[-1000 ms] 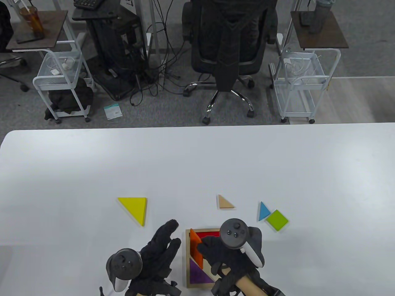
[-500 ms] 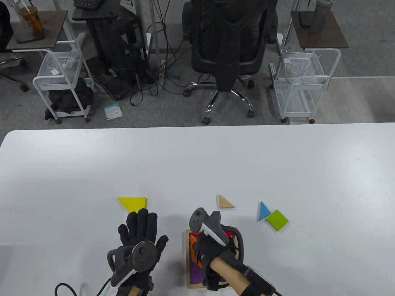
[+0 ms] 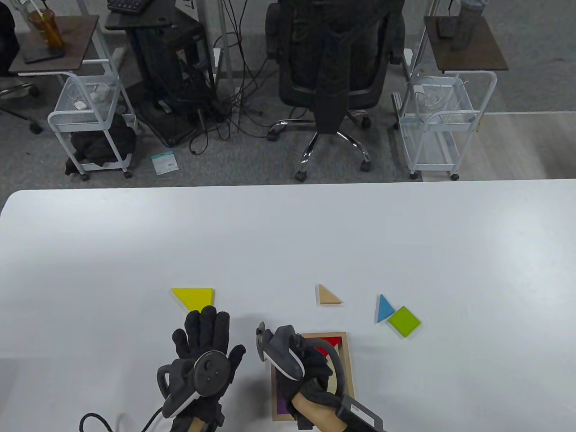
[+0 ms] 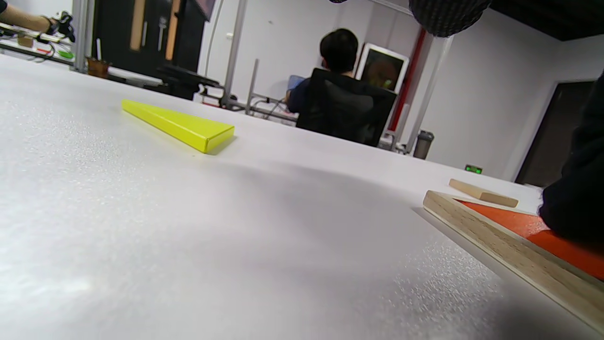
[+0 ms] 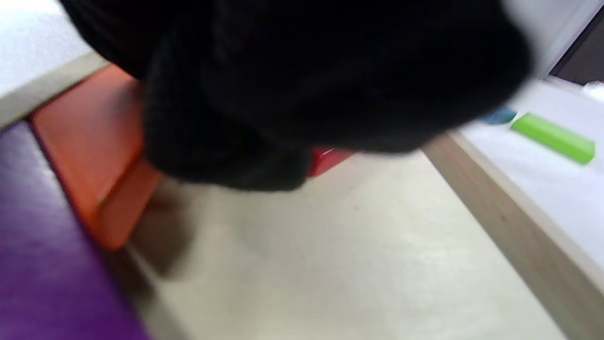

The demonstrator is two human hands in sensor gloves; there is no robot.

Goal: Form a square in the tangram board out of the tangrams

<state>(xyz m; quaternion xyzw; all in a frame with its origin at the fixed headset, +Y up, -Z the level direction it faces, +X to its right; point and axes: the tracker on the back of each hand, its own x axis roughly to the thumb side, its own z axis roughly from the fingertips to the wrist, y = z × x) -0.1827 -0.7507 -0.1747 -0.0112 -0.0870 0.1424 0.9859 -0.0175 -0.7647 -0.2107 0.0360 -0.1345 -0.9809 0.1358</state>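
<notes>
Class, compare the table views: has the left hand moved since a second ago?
Yes. The left hand has moved up the table view, away from the tangram board, and its fingertips now reach the yellow triangle.

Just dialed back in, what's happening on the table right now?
A person is filling the tangram board. The right hand is over the board, on the orange piece, beside the purple piece and red piece already inside; its grip is hidden. The left hand rests flat and open on the table. The yellow triangle, tan triangle, blue triangle and green square lie outside the board.
</notes>
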